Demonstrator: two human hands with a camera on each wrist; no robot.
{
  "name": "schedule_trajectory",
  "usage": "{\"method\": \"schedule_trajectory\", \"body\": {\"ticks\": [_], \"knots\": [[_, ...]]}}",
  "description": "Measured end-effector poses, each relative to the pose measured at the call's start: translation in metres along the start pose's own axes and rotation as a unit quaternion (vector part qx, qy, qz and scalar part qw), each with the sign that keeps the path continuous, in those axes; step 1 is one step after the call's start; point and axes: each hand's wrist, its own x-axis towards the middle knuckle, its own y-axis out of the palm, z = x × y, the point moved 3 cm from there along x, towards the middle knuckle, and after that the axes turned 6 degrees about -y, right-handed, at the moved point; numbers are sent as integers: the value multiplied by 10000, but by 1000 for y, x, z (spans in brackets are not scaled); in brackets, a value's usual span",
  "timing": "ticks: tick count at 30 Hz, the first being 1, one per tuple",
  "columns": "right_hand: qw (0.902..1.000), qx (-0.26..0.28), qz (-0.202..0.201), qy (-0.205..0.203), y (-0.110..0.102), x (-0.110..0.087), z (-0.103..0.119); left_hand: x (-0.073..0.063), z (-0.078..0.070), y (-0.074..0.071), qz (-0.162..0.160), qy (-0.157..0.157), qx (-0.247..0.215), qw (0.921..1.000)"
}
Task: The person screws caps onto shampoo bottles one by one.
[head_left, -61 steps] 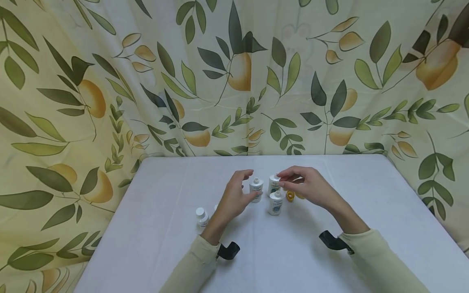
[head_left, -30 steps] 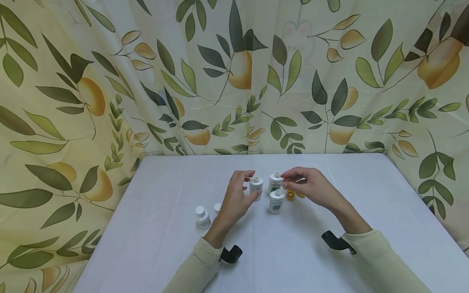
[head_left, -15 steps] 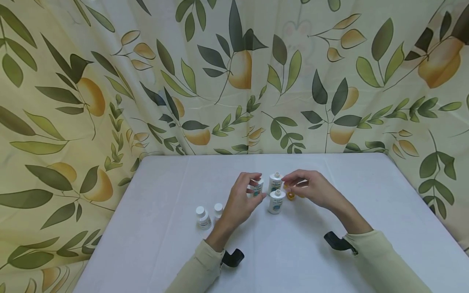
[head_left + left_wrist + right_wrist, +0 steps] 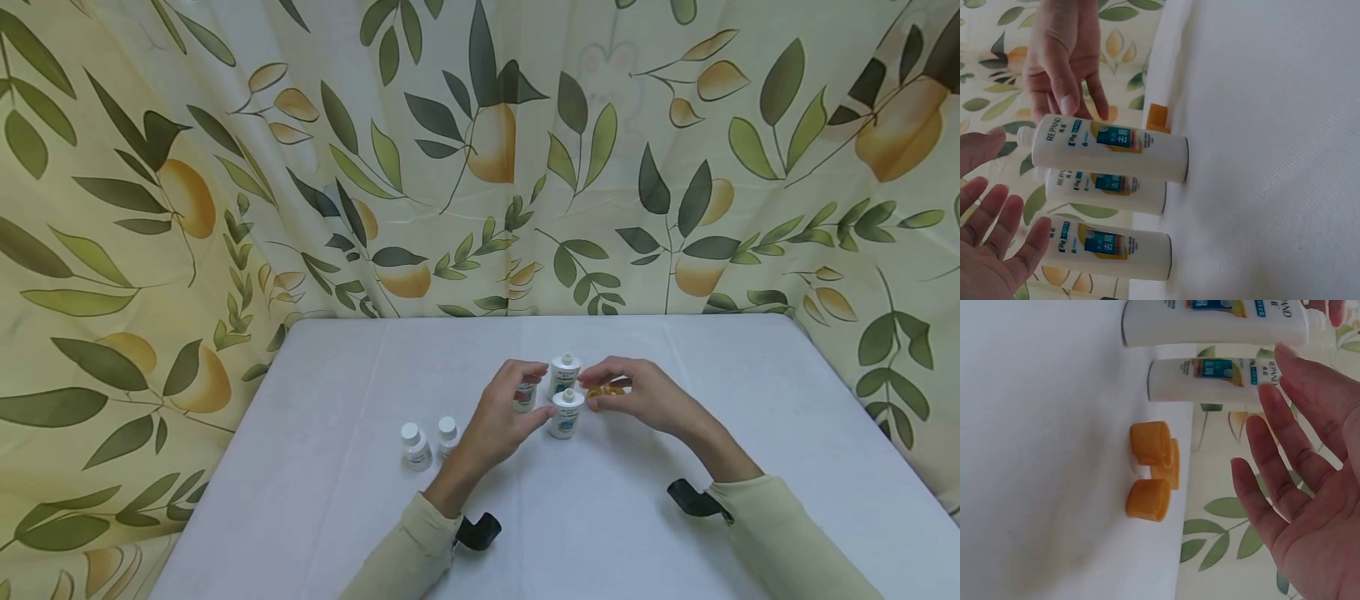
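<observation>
Three white shampoo bottles with blue-and-orange labels stand upright close together: the front bottle (image 4: 566,418), the back bottle (image 4: 562,375) and the left bottle (image 4: 1110,247). Their necks are uncovered. My left hand (image 4: 501,417) is spread around the left bottle, partly hiding it, its thumb near the front bottle; whether it touches either I cannot tell. Right of the bottles, my right hand (image 4: 1310,475) hovers with relaxed, slightly bent fingers and an empty palm. Beneath it on the table are orange caps (image 4: 1150,444), mostly covered by that hand in the head view.
Two smaller white bottles with white caps, a left one (image 4: 416,447) and a right one (image 4: 447,435), stand left of my left forearm. The white-covered table (image 4: 360,375) ends at a leaf-and-fruit patterned curtain (image 4: 450,167).
Both hands have come down and slightly nearer me; the left has also shifted right, its fingers now in front of the left bottle. The bottles stay in place.
</observation>
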Motion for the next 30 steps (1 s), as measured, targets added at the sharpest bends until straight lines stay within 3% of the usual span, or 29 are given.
{"method": "schedule_trajectory", "body": {"ticks": [19,30], "knots": [[9996,-268,-38,99,4,-4,-15,2,-1,14,562,-43,-67,9984],[9995,-300,-79,65,5,-4,-20,1,3,19,589,-177,108,9980]]}}
